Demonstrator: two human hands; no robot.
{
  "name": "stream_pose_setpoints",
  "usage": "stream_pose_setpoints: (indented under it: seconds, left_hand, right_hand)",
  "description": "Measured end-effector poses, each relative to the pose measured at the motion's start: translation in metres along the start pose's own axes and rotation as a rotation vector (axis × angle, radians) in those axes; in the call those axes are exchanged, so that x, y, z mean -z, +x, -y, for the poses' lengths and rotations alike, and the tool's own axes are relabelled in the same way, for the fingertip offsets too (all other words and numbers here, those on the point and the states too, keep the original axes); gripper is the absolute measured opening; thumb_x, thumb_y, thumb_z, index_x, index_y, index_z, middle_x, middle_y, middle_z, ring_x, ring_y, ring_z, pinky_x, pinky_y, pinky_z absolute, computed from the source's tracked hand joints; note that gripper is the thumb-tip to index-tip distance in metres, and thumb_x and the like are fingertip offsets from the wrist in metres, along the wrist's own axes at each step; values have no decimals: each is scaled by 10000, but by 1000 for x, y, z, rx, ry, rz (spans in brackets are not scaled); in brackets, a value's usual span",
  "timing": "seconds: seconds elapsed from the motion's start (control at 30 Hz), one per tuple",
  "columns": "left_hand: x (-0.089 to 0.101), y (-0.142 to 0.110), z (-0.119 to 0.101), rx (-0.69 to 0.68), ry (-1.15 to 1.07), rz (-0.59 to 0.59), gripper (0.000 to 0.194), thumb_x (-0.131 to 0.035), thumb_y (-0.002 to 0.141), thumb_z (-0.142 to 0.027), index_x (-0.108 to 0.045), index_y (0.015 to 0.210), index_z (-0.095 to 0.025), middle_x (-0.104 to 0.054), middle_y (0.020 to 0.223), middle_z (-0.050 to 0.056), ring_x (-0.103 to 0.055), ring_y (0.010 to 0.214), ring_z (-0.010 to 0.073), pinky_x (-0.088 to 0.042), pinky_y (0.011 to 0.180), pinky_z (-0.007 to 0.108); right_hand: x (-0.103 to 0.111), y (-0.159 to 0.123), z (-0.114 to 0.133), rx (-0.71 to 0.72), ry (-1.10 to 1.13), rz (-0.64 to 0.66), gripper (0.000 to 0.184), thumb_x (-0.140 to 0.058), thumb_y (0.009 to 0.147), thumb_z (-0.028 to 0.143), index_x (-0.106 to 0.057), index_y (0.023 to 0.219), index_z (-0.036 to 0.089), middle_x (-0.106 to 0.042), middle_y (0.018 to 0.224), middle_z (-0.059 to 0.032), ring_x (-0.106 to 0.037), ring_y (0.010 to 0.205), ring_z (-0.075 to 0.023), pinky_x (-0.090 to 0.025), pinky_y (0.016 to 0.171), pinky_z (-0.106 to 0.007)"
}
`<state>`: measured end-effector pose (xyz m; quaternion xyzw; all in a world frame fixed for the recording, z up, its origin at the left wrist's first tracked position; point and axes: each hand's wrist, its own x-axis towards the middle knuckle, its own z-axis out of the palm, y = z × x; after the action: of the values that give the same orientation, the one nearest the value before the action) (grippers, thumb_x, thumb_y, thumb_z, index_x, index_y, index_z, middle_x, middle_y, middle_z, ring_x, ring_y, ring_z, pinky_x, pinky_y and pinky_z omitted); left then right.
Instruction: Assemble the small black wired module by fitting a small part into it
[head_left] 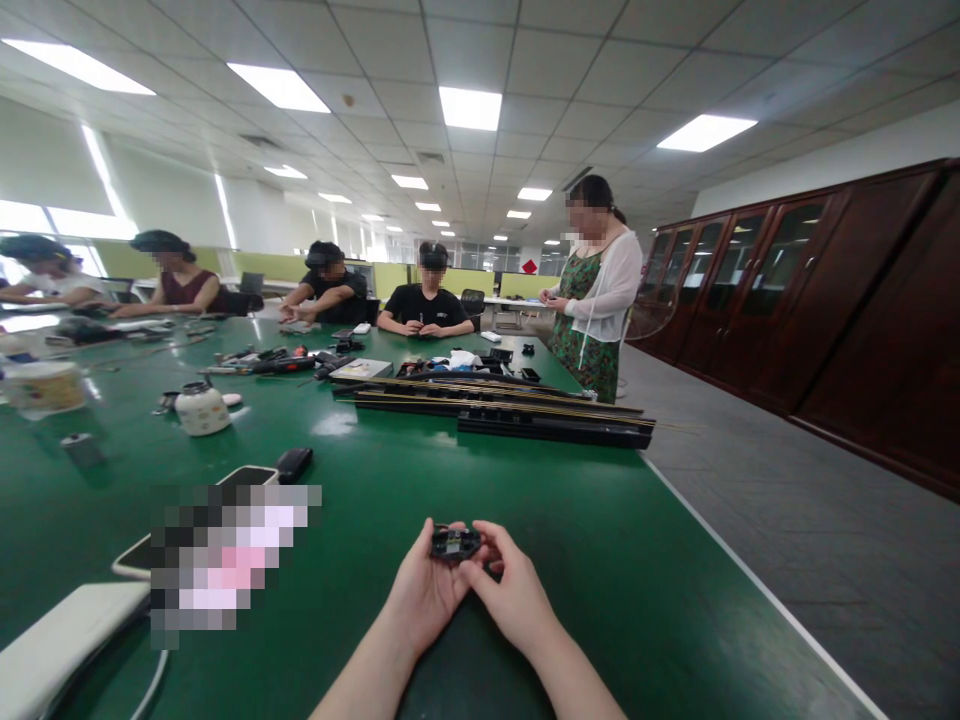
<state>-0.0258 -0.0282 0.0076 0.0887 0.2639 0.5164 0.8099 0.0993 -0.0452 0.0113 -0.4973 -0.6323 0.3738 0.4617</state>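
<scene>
Between my two hands, just above the green table point(360, 560), is a small black plastic housing point(455, 543) with what look like electronic parts showing inside it. My left hand point(429, 590) cradles it from the left and below, the thumb along its left edge. From the right, my right hand point(514, 585) grips its right end between thumb and fingers. The exact kind of device is too small to make out.
Long black rails point(555, 430) with thin brass-coloured rods lie across the table ahead. To the left are a phone point(247, 478), a white slab point(60, 640) with a cable and a jar point(202, 410). Several people sit farther back; one person point(592, 290) stands beyond the right edge.
</scene>
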Motion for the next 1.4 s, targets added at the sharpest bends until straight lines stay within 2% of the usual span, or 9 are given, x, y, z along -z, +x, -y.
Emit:
stream_pose_setpoints:
  seconds: [0.37,0.73,0.9,1.13,1.4]
  left_hand:
    - [0,0,1,-12,31,2,224,-460,790,-309,-533,910,-134,-655,810,106,-640,755,203,-489,617,277]
    - [-4,-3,2,0,53,77,294,-427,801,-377,-503,974,-151,-651,829,111,-639,784,219,-482,688,322]
    - [-3,-4,3,13,53,109,298,-437,793,-391,-510,960,-156,-649,832,110,-634,797,230,-471,721,359]
    - [-2,-4,3,24,42,130,289,-443,782,-417,-520,897,-163,-649,832,119,-628,811,230,-456,744,353]
    - [-1,-4,3,26,46,160,309,-433,787,-415,-533,943,-168,-648,841,110,-625,795,208,-448,756,356]
  right_hand:
    - [1,0,2,24,6,0,348,-574,702,277,-550,1049,248,-637,976,-30,-592,846,-188,-456,729,-311]
    - [1,0,0,38,1,0,321,-519,754,277,-531,1071,229,-599,1042,-49,-566,926,-200,-456,765,-311]
    - [1,0,0,54,-17,-6,310,-506,762,268,-535,1066,219,-584,1036,-58,-557,930,-195,-459,764,-299]
    - [-1,0,-3,61,-17,7,301,-498,764,275,-537,1054,203,-586,1027,-59,-558,934,-185,-452,801,-293]
    - [-1,1,-5,63,-4,17,316,-488,771,279,-526,1076,206,-590,1030,-62,-567,922,-189,-463,793,-304]
